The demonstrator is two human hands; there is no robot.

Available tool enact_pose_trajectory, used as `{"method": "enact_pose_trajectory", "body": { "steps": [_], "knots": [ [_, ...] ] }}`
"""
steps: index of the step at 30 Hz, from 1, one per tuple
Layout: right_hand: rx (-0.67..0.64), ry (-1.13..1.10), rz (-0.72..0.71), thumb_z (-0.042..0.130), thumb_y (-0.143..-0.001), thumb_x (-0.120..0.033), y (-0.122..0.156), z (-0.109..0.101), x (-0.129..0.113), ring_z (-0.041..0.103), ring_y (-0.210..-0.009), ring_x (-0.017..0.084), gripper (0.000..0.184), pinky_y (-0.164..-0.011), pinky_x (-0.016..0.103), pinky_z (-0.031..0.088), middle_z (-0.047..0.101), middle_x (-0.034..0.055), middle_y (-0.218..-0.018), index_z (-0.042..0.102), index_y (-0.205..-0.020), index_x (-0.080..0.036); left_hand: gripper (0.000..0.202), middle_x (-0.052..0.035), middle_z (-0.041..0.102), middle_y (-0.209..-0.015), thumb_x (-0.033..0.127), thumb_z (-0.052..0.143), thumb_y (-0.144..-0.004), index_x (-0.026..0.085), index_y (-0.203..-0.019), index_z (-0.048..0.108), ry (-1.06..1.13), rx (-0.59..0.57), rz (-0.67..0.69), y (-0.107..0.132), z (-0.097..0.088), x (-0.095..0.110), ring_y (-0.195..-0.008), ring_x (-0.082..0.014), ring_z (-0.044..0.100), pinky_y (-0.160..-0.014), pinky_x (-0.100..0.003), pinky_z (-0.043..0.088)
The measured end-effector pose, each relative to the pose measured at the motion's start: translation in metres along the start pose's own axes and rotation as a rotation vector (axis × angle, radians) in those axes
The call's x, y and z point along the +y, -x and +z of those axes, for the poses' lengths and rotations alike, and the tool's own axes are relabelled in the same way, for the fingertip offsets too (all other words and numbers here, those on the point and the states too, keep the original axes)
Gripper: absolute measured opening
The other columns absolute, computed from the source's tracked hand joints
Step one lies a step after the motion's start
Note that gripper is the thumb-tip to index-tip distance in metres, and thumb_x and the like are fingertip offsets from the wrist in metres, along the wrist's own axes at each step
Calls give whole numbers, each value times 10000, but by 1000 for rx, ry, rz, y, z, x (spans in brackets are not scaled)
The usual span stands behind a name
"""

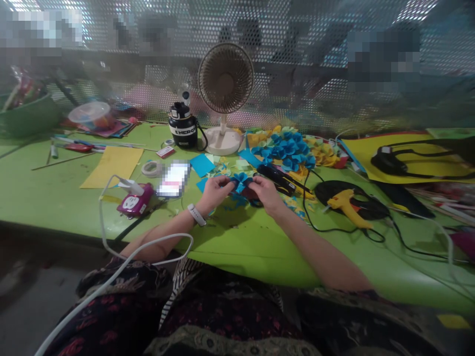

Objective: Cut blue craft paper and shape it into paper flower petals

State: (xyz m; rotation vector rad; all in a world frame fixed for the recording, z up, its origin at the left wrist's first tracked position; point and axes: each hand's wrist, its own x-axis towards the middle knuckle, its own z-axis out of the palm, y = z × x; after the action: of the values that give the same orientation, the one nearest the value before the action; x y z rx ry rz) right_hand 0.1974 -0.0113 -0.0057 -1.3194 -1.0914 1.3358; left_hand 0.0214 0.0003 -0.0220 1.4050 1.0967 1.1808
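A blue paper flower (240, 182) is pinched between my two hands, just above the green table. My left hand (218, 192), with a pale watch on its wrist, grips one side of it between thumb and fingers. On the opposite side, my right hand (266, 194) closes on a petal in the same way. Behind the hands lie blue paper sheets (201, 165) and scattered yellow and green scraps. A pile of blue paper flowers (287, 148) rises at the back right. Close to my right hand is a black tool, perhaps a stapler (277, 179).
A white fan (222, 141) and a black bottle (182, 127) stand at the back. Left are a phone (173, 179), a tape roll (151, 168), yellow paper (113, 167) and a purple power socket (135, 201) with a white cable. A yellow glue gun (347, 205) with black cord lies right.
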Motion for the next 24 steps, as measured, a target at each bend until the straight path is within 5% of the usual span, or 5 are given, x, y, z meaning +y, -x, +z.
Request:
{"method": "enact_pose_trajectory", "body": {
  "steps": [10,21,24],
  "knots": [
    [-62,17,26,749,-678,-367,3,-1,-7,625,-579,120,219,-500,211,413,675,-6,-627,618,-715,-196,250,4,631,-586,387,712,-724,152,-667,650,-13,37,42,-3,-3,5,-550,-106,566,-562,-227,456],
    [5,205,-250,712,-661,-420,-8,-13,-4,567,-614,138,270,-566,278,449,641,0,-685,652,-792,-193,324,-30,676,-635,464,760,-729,145,-735,706,20,-1,95,-11,-18,15,-583,-125,616,-591,-245,510],
    [21,254,-284,695,-680,-424,-12,-18,-3,571,-629,146,258,-620,301,473,660,10,-696,665,-775,-186,340,-61,716,-741,486,692,-790,147,-788,718,-15,70,130,-18,-31,24,-650,-144,649,-635,-262,531]
  ]
}}
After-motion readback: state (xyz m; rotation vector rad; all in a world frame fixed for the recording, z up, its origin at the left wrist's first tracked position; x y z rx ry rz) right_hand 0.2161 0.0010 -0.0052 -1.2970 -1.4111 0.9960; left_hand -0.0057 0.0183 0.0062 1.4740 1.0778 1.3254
